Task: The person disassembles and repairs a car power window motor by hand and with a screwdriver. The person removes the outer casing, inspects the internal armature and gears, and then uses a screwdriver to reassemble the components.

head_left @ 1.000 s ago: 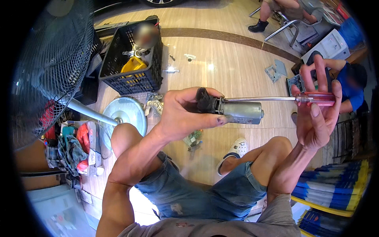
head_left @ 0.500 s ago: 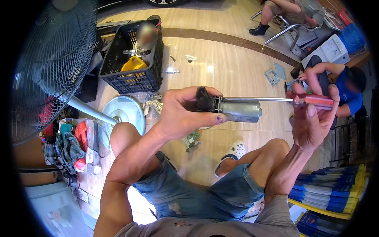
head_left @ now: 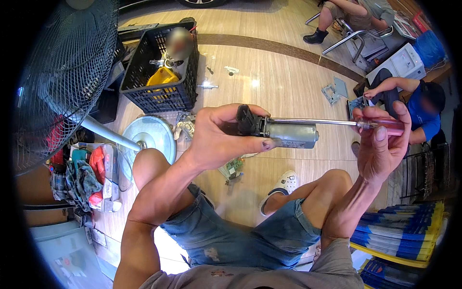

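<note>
My left hand (head_left: 207, 137) is wrapped round the black end of a small electric motor (head_left: 294, 136), whose silver can lies level and points right. A black plastic connector (head_left: 247, 120) stands up between thumb and forefinger. In my right hand (head_left: 379, 156) is a screwdriver (head_left: 317, 121), its clear red handle pinched by thumb and fingers. The long steel shaft runs left along the motor's far side. Its tip meets the seam where the can joins the black part; the exact seat of the tip is too small to tell.
A black crate (head_left: 161, 96) holding yellow and metal parts stands at far left, beside a standing fan (head_left: 72, 82). A green circuit board (head_left: 233, 167) lies on the floor between my legs. One person in blue (head_left: 423, 115) crouches at right; another sits on a metal-framed chair (head_left: 356, 41).
The screwdriver's handle has rolled in my right fingers, which have shifted slightly. My left hand and the motor stay nearly in place, with the black connector tilted a little differently.
</note>
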A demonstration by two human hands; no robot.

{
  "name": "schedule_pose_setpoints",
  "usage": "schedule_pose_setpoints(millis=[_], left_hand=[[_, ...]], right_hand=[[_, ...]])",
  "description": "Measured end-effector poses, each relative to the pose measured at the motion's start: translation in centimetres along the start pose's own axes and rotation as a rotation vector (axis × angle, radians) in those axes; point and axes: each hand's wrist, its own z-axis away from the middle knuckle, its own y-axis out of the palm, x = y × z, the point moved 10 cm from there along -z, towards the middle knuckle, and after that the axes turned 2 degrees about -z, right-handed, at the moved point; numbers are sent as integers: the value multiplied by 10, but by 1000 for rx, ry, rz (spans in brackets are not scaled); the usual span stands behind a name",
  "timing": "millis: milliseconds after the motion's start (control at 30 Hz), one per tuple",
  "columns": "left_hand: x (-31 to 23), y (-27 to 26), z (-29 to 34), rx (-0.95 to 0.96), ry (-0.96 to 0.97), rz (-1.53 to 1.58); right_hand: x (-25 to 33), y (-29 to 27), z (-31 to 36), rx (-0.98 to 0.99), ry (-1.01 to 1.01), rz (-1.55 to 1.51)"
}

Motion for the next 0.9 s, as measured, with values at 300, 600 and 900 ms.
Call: schedule_pose_setpoints(millis=[300,600,900], left_hand=[[-4,5,0,36,74,-147],[9,1,0,-54,-102,59],[4,7,-3,-22,-72,-93]], right_hand=[[4,9,-3,-133,-30,-285],[6,0,-2,-73,-64,99],[14,-21,-1,-220,-85,-52]])
